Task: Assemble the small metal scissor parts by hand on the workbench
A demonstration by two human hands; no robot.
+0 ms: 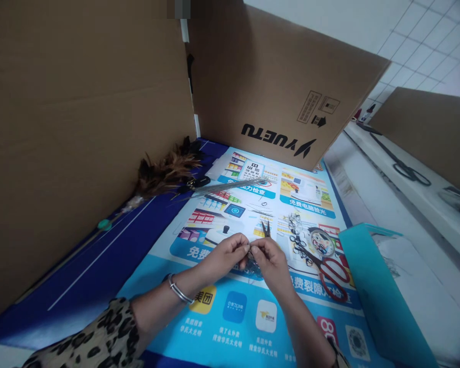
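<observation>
My left hand (230, 253) and my right hand (270, 258) meet over the printed blue poster (233, 306), fingertips pinched together on a small thin wire piece (250, 249) that I cannot make out well. The tips of small pliers (266, 228) stick up just behind my right hand; whether that hand holds them is hidden. A silver bangle (178, 290) sits on my left wrist. Red-handled scissors (324, 266) lie to the right of my right hand. A bundle of thin metal wires (230, 185) lies farther back on the poster.
Tall cardboard walls (80, 128) enclose the left and back. A brown feather duster (163, 174) lies in the left corner. A teal folder (375, 296) stands at the right. Small dark wire loops (297, 235) are scattered near the scissors. Black scissors (406, 168) rest on the white ledge.
</observation>
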